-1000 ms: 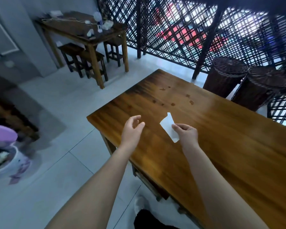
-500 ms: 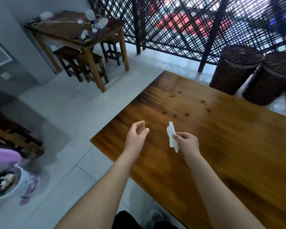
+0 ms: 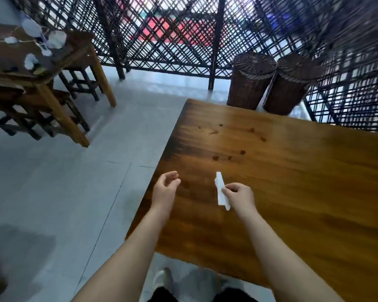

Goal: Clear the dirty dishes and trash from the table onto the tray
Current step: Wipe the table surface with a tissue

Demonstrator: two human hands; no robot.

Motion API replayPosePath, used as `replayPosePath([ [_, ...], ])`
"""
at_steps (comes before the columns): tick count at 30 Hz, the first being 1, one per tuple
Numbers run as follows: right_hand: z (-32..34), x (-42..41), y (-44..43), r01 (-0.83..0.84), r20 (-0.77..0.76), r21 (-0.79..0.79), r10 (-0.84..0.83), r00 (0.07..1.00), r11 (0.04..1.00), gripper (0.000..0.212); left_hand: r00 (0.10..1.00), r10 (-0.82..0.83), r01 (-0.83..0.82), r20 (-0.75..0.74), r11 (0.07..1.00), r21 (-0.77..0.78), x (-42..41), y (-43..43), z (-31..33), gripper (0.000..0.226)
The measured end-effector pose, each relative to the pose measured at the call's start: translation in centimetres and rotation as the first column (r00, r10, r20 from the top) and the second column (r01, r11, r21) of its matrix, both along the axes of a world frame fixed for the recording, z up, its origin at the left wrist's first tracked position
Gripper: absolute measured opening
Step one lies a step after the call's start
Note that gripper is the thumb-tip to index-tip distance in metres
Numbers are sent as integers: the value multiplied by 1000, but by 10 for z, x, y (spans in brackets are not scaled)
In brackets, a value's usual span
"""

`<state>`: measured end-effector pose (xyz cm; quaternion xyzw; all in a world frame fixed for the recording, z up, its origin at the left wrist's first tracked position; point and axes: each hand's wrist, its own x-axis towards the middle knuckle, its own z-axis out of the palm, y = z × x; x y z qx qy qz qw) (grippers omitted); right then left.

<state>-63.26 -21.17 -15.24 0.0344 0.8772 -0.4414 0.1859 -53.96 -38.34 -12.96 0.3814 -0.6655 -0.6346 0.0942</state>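
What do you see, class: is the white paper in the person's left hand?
No, the right hand pinches the paper over the table, while the left hand is loosely curled and holds nothing.

White folded napkin (image 3: 220, 191) (slim, near upright) held above wooden table (image 3: 292, 182).

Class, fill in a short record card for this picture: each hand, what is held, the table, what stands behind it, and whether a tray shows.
left hand: loosely curled, holds nothing, over the table near its edge
right hand: pinches the paper scrap
paper scrap: white, folded, held above the table
table: brown wood with dark knots
behind table: two wicker baskets on the floor
tray: not in view
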Motion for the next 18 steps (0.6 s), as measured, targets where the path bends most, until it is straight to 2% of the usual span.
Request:
replayPosePath([
  [4,-7,16,-31,14,-65,162,-4,998,987,24,994,-111,112,13,994,-17,-9,-40,-6,14],
  [9,-19,25,-66,-11,-140,227,44,989,974,28,974,-209,216,90,974,-70,-15,-60,-24,23],
  [14,-43,30,-97,-94,-158,294,146,977,951,23,964,-207,226,167,969,-98,-17,-76,-45,23],
  [18,-59,27,-89,15,-148,386,46,988,923,30,943,-250,277,222,956,-100,-16,-84,-61,25],
])
